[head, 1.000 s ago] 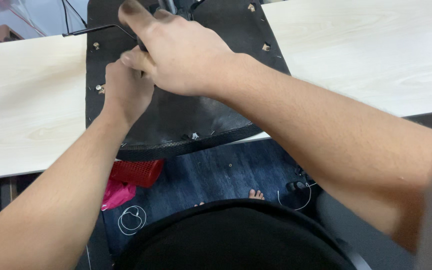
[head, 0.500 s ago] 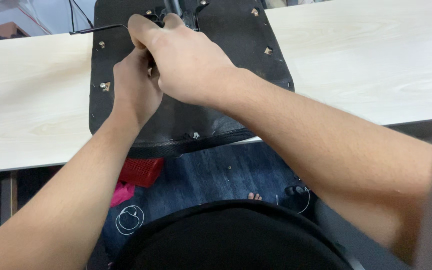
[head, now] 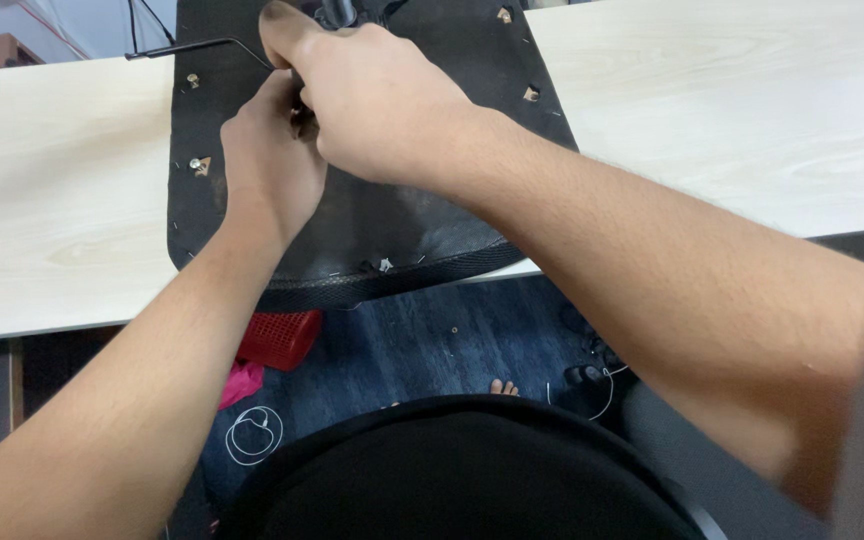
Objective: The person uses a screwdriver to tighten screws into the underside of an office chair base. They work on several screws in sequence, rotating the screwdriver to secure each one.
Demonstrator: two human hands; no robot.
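Black upturned chair seat base (head: 392,230) lies on pale wooden table (head: 732,110), centre far. Left hand (head: 267,165) and right hand (head: 372,100) closed together over its centre; what they grip is hidden

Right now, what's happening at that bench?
A person is working with both bare hands on the underside of a black chair seat that lies face down on a pale wooden table. The left hand and right hand are bunched together near the seat's far edge, where a thin metal lever sticks out to the left. What the fingers grip is hidden. Bolts show in the seat's corners. A red basket sits on the floor below.
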